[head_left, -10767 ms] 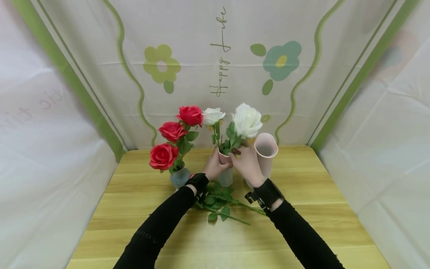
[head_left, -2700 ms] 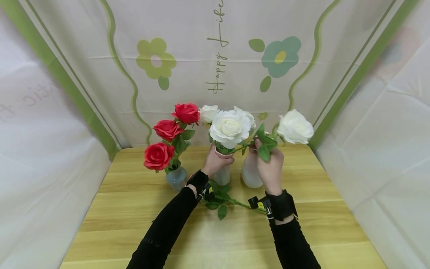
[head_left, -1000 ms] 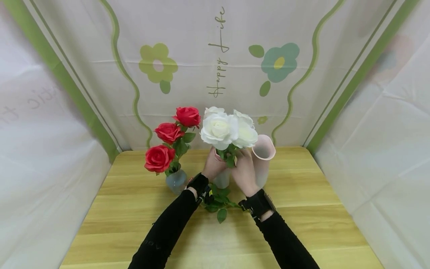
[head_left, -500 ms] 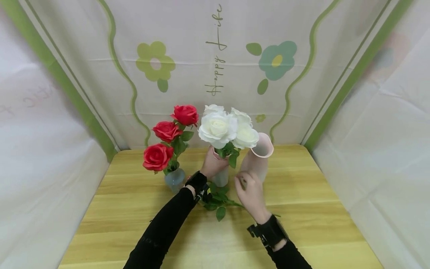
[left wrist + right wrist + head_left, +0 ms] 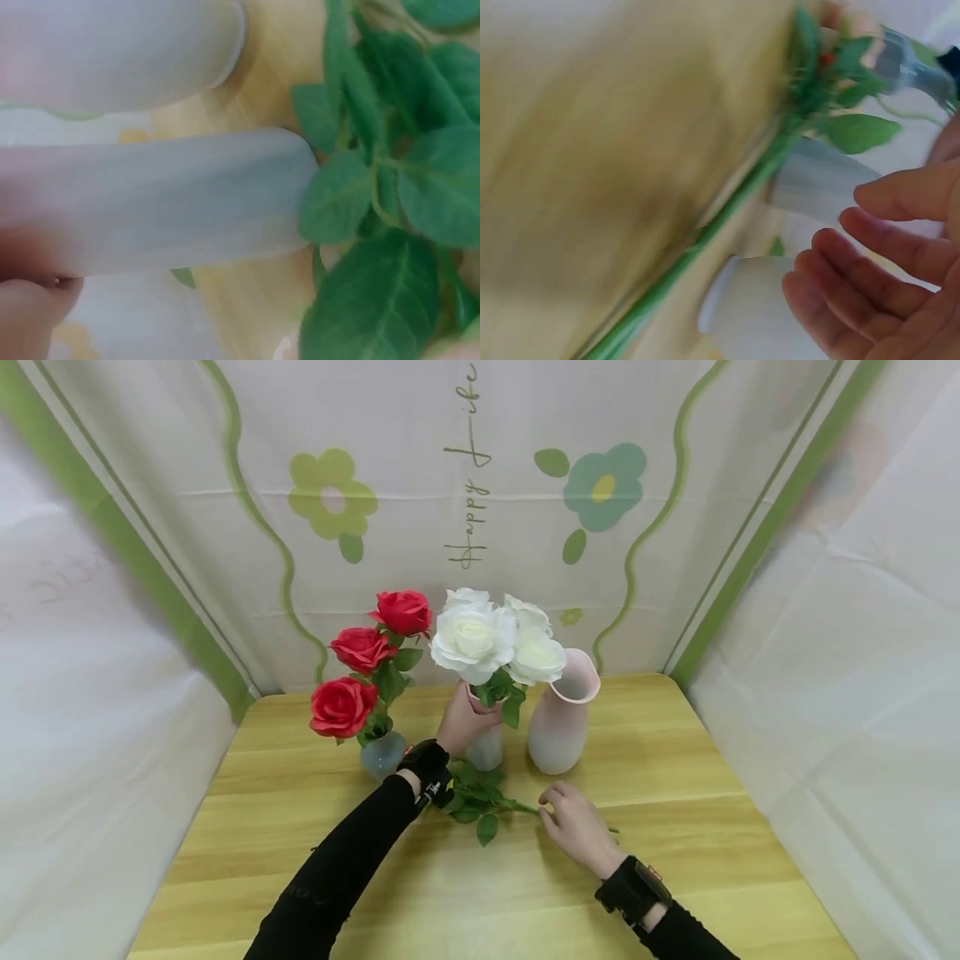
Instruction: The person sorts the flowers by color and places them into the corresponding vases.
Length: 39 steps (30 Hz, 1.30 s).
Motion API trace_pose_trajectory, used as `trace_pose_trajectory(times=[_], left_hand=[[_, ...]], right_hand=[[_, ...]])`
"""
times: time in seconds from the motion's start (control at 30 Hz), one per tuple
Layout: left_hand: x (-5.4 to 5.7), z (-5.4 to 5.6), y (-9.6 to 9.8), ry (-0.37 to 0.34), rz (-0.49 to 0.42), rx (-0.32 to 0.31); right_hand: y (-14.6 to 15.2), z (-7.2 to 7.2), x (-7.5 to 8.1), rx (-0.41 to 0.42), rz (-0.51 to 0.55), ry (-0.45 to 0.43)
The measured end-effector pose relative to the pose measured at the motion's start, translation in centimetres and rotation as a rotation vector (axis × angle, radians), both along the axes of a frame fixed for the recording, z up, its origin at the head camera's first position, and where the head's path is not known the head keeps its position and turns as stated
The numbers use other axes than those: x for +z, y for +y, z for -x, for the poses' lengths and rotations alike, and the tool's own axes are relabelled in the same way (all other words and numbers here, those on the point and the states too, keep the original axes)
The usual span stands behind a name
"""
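Note:
In the head view my left hand grips the neck of a slim pink-and-white vase, thumb across its front. Several white roses stand in this vase, and its lower body fills the left wrist view. Before it lies a leafy green stem on the table, its left end hidden by my left wrist. My right hand is over the stem's right part. In the right wrist view, that hand has loosely bent fingers, apart from the stem, holding nothing.
A wider pink-and-white vase without flowers stands right of the slim one. At left, red roses rise from a small bluish glass vase. A printed cloth hangs behind the wooden table.
White roses have been added to the slim vase, and fewer stems lie on the table. My right hand let go of the last rose and came down toward the stem; my left keeps its grip.

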<state>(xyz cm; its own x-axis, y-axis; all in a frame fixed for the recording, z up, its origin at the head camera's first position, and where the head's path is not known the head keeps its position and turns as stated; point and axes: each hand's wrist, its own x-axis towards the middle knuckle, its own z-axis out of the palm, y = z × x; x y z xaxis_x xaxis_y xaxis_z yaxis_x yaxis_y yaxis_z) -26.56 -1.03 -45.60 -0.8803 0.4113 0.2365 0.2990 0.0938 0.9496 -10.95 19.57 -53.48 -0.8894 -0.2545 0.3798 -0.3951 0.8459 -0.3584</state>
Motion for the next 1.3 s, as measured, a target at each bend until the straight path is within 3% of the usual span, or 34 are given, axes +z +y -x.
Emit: trace_pose_trajectory(times=[0.17, 0.3, 0.43, 0.53, 0.63, 0.8, 0.9, 1.0, 1.13, 1.3], left_hand=[[-1.5, 0.0, 0.5, 0.026, 0.030, 0.087], [-1.7, -0.2, 0.4, 0.053, 0.077, 0.133], [-1.6, -0.6, 0.4, 0.105, 0.091, 0.139], [-1.5, -2.2, 0.5, 0.074, 0.115, 0.177], [-1.5, -4.7, 0.4, 0.041, 0.182, 0.247], [-1.9, -8.9, 0.5, 0.077, 0.240, 0.322], [-2.1, -10.7, 0.9, 0.089, 0.259, 0.288], [-2.1, -11.4, 1.5, 0.090, 0.275, 0.212], [-1.8, -10.9, 2.5, 0.080, 0.323, 0.126], [-1.2, -9.5, 4.2, 0.036, 0.393, 0.084]], right_hand=[[0.8, 0.3, -1.4, 0.030, -0.053, -0.003], [0.9, 0.4, -1.8, 0.029, -0.067, -0.002], [0.8, 0.6, -2.0, 0.028, -0.076, 0.002], [0.8, 0.7, -2.1, 0.031, -0.082, 0.003], [0.6, 0.8, -2.3, 0.033, -0.080, 0.009], [0.0, 1.1, -2.6, 0.050, -0.082, 0.033], [-0.4, 1.2, -2.6, 0.073, -0.085, 0.045], [-0.8, 1.6, -2.5, 0.089, -0.096, 0.058], [-1.0, 2.2, -2.3, 0.142, -0.118, 0.103], [-1.2, 2.7, -2.3, 0.217, -0.152, 0.138]])
